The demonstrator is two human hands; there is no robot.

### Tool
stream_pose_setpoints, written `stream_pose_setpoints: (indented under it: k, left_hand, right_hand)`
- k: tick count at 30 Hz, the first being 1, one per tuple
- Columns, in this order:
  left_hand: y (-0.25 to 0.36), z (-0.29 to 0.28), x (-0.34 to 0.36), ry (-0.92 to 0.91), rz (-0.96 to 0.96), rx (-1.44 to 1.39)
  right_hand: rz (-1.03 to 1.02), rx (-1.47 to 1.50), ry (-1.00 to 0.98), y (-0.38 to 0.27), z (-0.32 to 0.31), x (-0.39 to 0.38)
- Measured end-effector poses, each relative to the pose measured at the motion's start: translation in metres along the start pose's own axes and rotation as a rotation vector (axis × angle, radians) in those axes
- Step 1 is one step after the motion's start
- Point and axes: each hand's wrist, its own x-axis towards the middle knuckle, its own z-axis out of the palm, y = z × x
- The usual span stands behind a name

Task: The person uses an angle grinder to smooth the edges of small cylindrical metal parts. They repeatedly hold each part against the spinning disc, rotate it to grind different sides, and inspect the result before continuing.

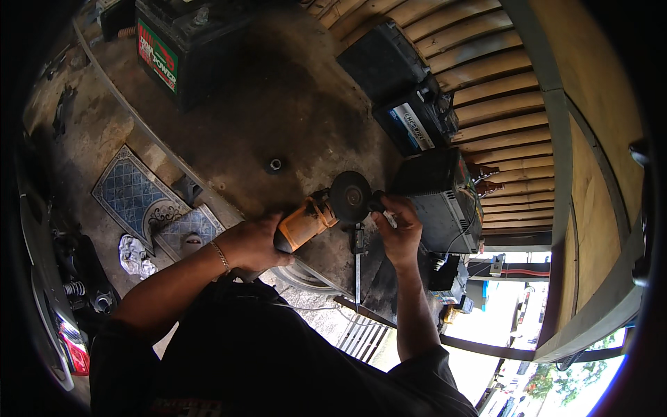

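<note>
Above the desk, mid-frame, an orange grinder is held by the wrapped left grip; beside its disc, a small dark piece is pinched by the right grip. Alignment seems in hand; steadiness is called for.

From the left of two side-by-side fisheye cameras on my head, I look steeply down over my black shirt at my fingers, close by above the worktop; the wide lens bows straight edges outward.
</note>
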Motion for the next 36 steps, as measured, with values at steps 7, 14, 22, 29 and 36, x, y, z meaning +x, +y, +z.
stream_pose_setpoints:
  k: [7,14,22,29,36]
  left_hand:
    - [0.000,0.000,0.001,-0.010,-0.011,-0.029]
    - [-0.003,0.004,0.002,0.020,-0.005,-0.047]
    - [-0.001,0.004,0.001,0.030,-0.011,-0.057]
    - [-0.001,0.003,-0.001,0.037,-0.001,-0.068]
    - [0.002,0.000,-0.001,-0.012,-0.030,-0.029]
  right_hand:
    - [-0.072,-0.059,0.077,-0.003,0.005,-0.002]
    - [-0.068,-0.071,0.158,-0.003,0.011,-0.004]
    - [-0.074,-0.059,0.118,-0.003,0.009,-0.004]
    - [-0.052,-0.035,0.046,-0.010,0.002,0.000]
    - [-0.009,-0.104,-0.043,-0.020,-0.012,0.001]
